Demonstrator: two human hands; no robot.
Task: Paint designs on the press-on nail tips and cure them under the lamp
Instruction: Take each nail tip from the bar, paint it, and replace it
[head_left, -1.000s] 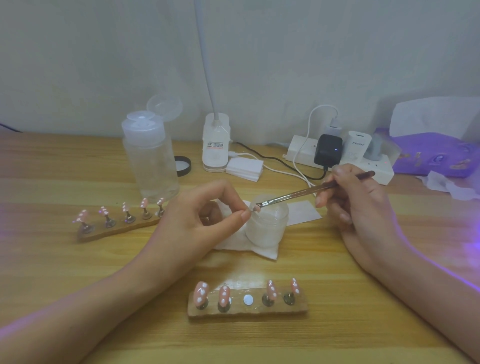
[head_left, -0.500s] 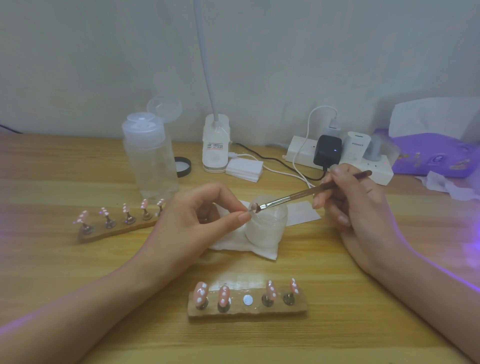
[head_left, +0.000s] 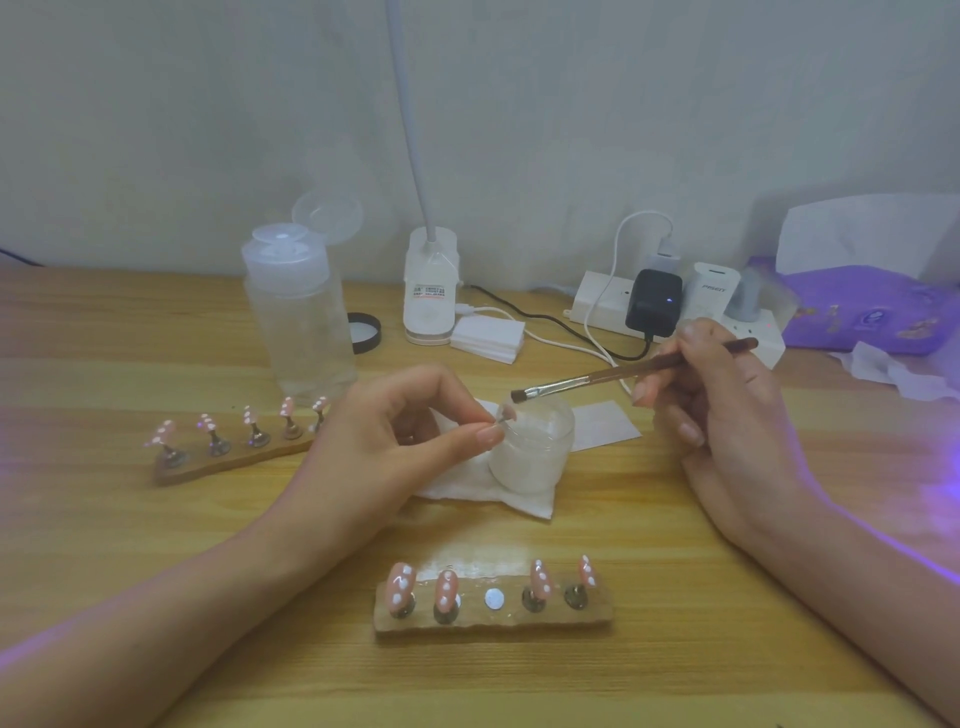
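My left hand (head_left: 400, 441) pinches a small nail tip on its stand (head_left: 506, 415) between thumb and forefinger, just over the rim of a frosted jar (head_left: 535, 452). My right hand (head_left: 722, 410) grips a brown brush (head_left: 623, 375), its bristles a little above and right of the held tip. A wooden holder (head_left: 493, 616) near me carries several pink dotted tips, with its middle seat vacant. A second wooden holder (head_left: 234, 452) with several tips lies to the left.
The jar stands on a white wipe (head_left: 498, 493). Behind are a clear pump bottle (head_left: 298, 322), a black-rimmed lid (head_left: 363, 332), a white lamp base (head_left: 431, 291), a stack of white pads (head_left: 488, 338), a power strip (head_left: 675, 312) with cables, and a purple tissue pack (head_left: 872, 312).
The brush tip has lifted slightly off the held nail tip, up and to the right. My left hand has stayed almost in place.
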